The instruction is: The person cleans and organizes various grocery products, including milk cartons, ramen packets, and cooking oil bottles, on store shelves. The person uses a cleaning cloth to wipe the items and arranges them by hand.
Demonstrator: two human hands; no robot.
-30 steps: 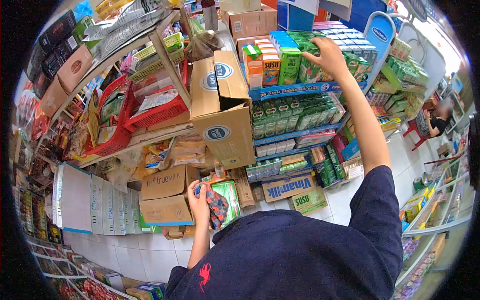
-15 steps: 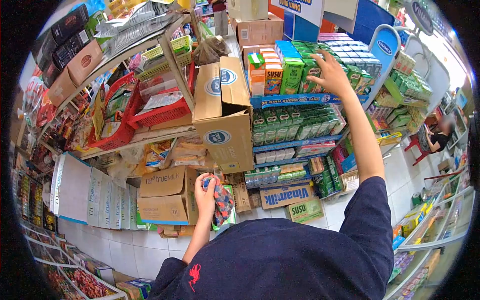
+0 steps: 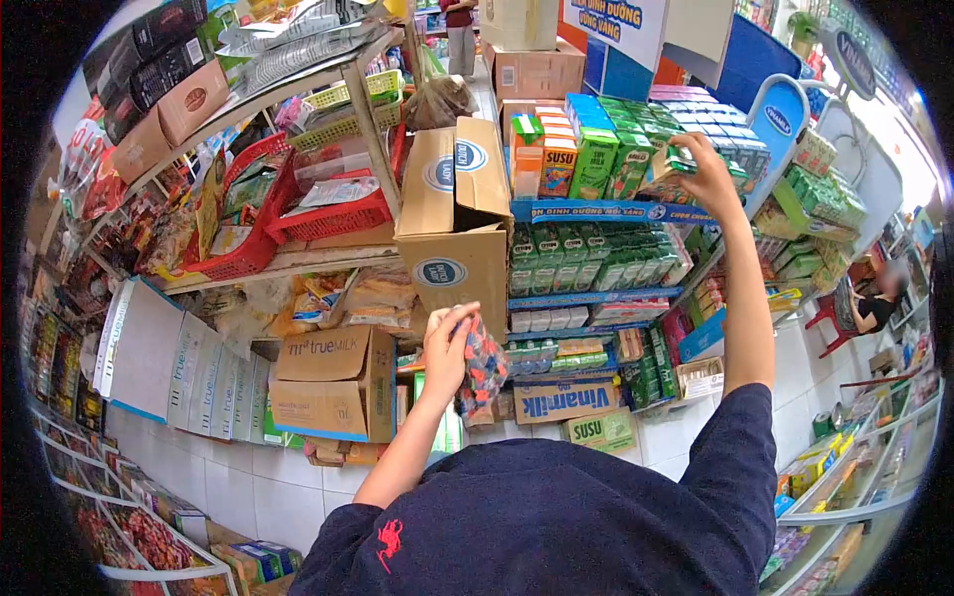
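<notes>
My left hand [image 3: 446,350] grips a red and dark blue patterned cloth [image 3: 483,366] that hangs down beside the fingers, low in front of the shelf. On the upper shelf, my right hand [image 3: 708,171] is closed on a green carton [image 3: 681,159], which looks tilted. Green Milo cartons [image 3: 631,164], a soy milk carton [image 3: 594,162] and an orange Susu carton [image 3: 557,171] stand to the left of it. Beneath that shelf's blue edge strip [image 3: 586,211] are rows of green packs [image 3: 556,260].
An open Dutch Lady box [image 3: 452,238] stands left of the shelf. Beyond it are red baskets [image 3: 333,214] and a TH true Milk box [image 3: 333,382]. Vinamilk [image 3: 566,399] and Susu [image 3: 602,431] boxes lie on the floor. A person [image 3: 876,303] sits far right; another [image 3: 460,35] stands behind.
My right hand has come down and to the right, from spread fingers over the cartons to a grip on one. My left hand has risen to the right with the cloth.
</notes>
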